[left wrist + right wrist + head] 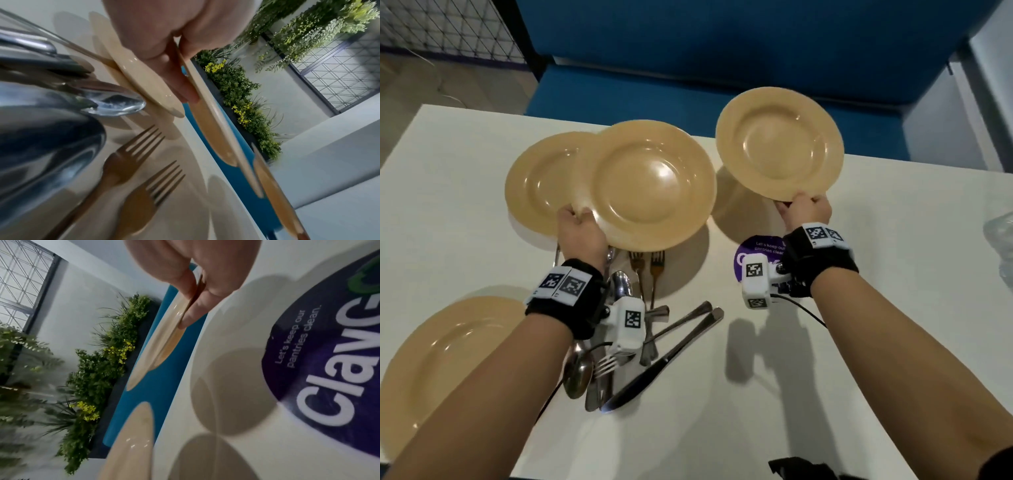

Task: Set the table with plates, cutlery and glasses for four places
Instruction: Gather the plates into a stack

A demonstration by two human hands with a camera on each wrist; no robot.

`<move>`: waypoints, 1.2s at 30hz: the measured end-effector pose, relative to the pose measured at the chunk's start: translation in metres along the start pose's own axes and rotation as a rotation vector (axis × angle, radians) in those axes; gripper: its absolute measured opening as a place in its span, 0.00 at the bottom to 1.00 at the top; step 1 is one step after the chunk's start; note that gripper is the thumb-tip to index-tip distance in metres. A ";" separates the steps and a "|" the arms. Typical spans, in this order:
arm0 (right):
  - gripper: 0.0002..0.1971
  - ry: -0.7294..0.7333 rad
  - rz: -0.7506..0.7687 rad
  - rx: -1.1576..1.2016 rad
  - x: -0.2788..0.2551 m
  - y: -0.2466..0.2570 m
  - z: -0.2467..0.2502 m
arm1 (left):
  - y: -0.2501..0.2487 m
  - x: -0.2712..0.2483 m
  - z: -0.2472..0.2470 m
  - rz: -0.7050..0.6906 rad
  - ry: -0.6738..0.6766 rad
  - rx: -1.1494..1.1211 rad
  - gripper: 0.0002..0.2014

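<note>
Four tan plates show in the head view. My left hand point(581, 221) grips the near rim of one plate point(654, 185), held above the white table point(859, 342). It overlaps a second plate point(537, 181) lying behind it to the left. My right hand point(804, 207) pinches the near rim of a third plate point(779, 144), lifted over the table's far edge. A fourth plate point(441, 359) lies at the near left. A pile of forks, spoons and knives point(640, 342) lies under my left wrist. The left wrist view shows fingers point(180, 81) under the plate's rim point(207, 116).
A round purple sticker point(760, 253) is on the table below my right hand. A clear plastic object point(1000, 236) sits at the right edge. A blue bench point(688, 89) runs behind the table. Planters with greenery point(242, 100) stand beyond it.
</note>
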State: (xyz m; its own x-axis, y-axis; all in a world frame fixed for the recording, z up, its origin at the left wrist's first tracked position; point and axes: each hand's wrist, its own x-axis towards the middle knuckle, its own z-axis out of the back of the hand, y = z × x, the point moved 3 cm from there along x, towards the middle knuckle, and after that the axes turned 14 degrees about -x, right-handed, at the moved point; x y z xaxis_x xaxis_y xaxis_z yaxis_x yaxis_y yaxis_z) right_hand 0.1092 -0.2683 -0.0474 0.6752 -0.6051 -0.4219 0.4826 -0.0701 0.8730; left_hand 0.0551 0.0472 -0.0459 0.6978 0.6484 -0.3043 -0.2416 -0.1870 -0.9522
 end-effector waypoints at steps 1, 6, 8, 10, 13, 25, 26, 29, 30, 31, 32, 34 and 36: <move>0.17 0.026 -0.009 0.043 -0.005 0.001 -0.001 | 0.001 0.001 -0.003 -0.009 0.000 0.002 0.15; 0.15 0.206 0.141 -0.372 -0.045 -0.001 -0.043 | -0.010 0.022 -0.005 0.026 0.190 0.015 0.08; 0.17 0.273 0.172 -0.593 -0.062 -0.003 -0.061 | -0.016 0.033 -0.001 0.035 0.294 0.049 0.05; 0.19 0.347 0.097 -0.543 -0.077 -0.011 -0.078 | -0.021 0.047 0.007 0.065 0.393 0.055 0.08; 0.20 0.344 -0.062 -0.282 -0.097 -0.016 -0.102 | -0.040 0.070 0.022 0.041 0.474 0.095 0.15; 0.17 0.277 0.025 -0.198 -0.146 -0.014 -0.145 | -0.032 0.171 0.098 0.200 0.377 0.369 0.13; 0.17 0.279 0.033 -0.199 -0.150 -0.014 -0.147 | -0.034 0.173 0.102 0.221 0.358 0.262 0.14; 0.17 0.290 0.081 -0.260 -0.163 -0.013 -0.156 | -0.049 0.170 0.116 0.173 0.413 0.122 0.11; 0.18 0.295 0.109 -0.329 -0.168 -0.012 -0.159 | -0.053 0.167 0.122 0.151 0.457 0.109 0.10; 0.18 0.312 0.136 -0.398 -0.173 -0.013 -0.162 | -0.057 0.163 0.127 0.134 0.493 0.102 0.09; 0.19 0.349 0.144 -0.439 -0.180 -0.013 -0.165 | -0.059 0.157 0.133 0.123 0.526 0.106 0.09; 0.21 0.412 0.105 -0.454 -0.190 -0.020 -0.169 | -0.059 0.147 0.144 0.127 0.575 0.114 0.11; 0.17 0.423 0.036 -0.430 -0.197 -0.028 -0.167 | -0.058 0.136 0.157 0.179 0.623 0.087 0.11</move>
State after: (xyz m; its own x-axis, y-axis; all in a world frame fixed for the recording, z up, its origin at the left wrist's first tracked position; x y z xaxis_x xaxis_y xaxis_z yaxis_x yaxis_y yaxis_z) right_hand 0.0559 -0.0150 -0.0298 0.8158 -0.2268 -0.5320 0.5783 0.3248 0.7484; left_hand 0.0585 0.2619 -0.0281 0.8955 0.0592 -0.4411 -0.4258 -0.1746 -0.8878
